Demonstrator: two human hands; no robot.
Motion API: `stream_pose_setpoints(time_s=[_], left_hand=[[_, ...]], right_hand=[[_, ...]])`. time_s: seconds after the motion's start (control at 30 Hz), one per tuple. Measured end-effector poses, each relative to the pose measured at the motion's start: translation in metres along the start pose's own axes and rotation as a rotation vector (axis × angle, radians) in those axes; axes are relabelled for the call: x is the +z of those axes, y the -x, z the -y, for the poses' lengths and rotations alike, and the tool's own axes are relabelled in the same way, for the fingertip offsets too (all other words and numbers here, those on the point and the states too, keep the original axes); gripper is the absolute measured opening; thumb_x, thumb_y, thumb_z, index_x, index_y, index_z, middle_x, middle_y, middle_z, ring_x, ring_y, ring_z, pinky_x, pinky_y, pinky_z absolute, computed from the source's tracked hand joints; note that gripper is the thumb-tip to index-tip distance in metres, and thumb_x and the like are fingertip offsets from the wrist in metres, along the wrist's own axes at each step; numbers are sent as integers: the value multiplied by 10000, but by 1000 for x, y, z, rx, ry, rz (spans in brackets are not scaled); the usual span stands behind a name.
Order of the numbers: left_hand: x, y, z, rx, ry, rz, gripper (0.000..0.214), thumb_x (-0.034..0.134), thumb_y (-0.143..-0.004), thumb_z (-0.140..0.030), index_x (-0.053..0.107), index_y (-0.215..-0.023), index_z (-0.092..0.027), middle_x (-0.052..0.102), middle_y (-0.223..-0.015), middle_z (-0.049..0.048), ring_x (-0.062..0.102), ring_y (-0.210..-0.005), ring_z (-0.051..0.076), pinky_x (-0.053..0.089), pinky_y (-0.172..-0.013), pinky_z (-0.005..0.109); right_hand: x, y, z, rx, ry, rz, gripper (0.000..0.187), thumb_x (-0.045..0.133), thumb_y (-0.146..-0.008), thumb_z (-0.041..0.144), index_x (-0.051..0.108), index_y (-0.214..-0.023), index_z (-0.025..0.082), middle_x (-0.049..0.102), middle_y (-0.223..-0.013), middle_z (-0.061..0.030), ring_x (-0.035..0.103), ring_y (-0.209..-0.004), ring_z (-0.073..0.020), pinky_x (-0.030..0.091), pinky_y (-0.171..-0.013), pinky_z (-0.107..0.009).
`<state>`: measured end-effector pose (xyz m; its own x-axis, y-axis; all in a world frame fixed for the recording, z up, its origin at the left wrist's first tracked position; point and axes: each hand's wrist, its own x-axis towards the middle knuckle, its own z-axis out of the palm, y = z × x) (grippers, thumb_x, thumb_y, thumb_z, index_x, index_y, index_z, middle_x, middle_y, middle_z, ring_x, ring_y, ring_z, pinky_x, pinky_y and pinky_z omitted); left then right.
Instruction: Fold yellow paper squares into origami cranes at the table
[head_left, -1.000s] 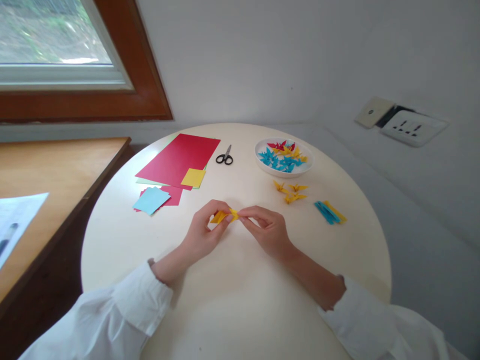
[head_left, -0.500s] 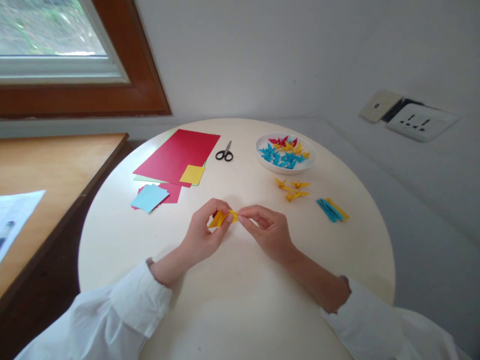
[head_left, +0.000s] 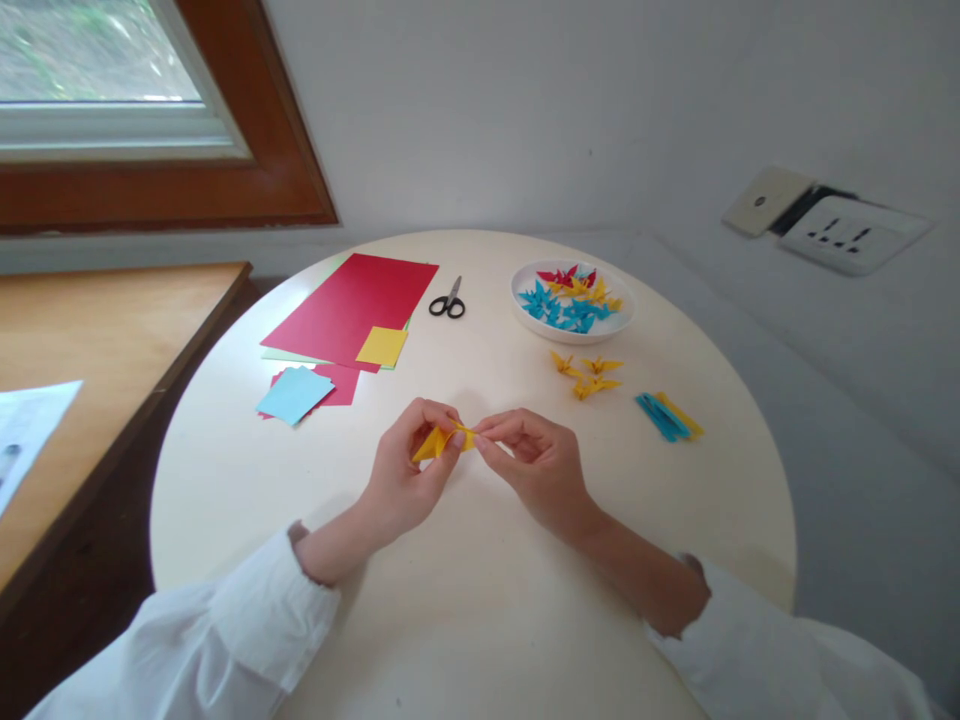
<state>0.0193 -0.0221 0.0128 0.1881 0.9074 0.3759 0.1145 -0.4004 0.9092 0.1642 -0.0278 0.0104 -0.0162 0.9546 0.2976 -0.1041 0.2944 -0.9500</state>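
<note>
A yellow origami crane (head_left: 433, 443) is held up between my two hands, over the near middle of the round white table (head_left: 480, 590). My left hand (head_left: 411, 455) pinches its body between thumb and fingers, which hide part of the paper. At its right end, the thumb and forefinger of my right hand (head_left: 536, 460) grip a narrow tip. Beyond my right hand lie several finished yellow paper cranes (head_left: 589, 377). Folded blue paper strips (head_left: 662, 417) and yellow ones (head_left: 682, 415) lie farther right.
A white dish (head_left: 574, 330) holds red, yellow and blue cranes at the back right. Black-handled scissors (head_left: 448, 302) lie at the back. To the left are red sheets (head_left: 349, 310), a yellow square (head_left: 382, 347) and light-blue squares (head_left: 296, 394). A wooden desk (head_left: 112, 330) stands beyond the table's left edge.
The view has shifted slightly. Both hands keep their grip on the yellow paper, and its left point now shows a little more. Other items lie as before.
</note>
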Motion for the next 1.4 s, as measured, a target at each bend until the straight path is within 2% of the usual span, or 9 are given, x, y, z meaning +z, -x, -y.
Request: stream_pose_setpoints(time_s=[0.33,0.7,0.93,1.4], left_hand=[[3,1,-1,-69,54,-12,122,538,-812,-206,419,-836,-202,517,-799,8,507,-697,98,421,-619,220],[2,0,-2,-67,57,-39,133,550,-806,-260,431,-817,-200,521,-784,11,510,-694,110,421,-614,228],[2,0,1,-61,42,-37,112,537,-814,-234,432,-821,-197,515,-799,15,504,-708,106,427,-631,226],[2,-1,0,-128,73,-68,133,553,-800,-260,437,-809,-195,517,-791,9,517,-707,110,440,-640,242]], right_hand=[[1,-1,2,29,12,-16,77,649,-661,163,593,-610,178,651,-700,-14,621,-688,-127,531,-664,-264],[1,-2,0,41,66,-42,101,657,-674,232,589,-617,185,639,-659,-7,608,-636,-125,528,-611,-267],[1,-2,0,45,58,-48,106,669,-667,223,594,-607,180,654,-668,-13,620,-637,-131,532,-615,-274],[1,-2,1,42,33,-75,120,683,-674,243,583,-646,182,628,-658,1,607,-607,-115,542,-620,-267]])
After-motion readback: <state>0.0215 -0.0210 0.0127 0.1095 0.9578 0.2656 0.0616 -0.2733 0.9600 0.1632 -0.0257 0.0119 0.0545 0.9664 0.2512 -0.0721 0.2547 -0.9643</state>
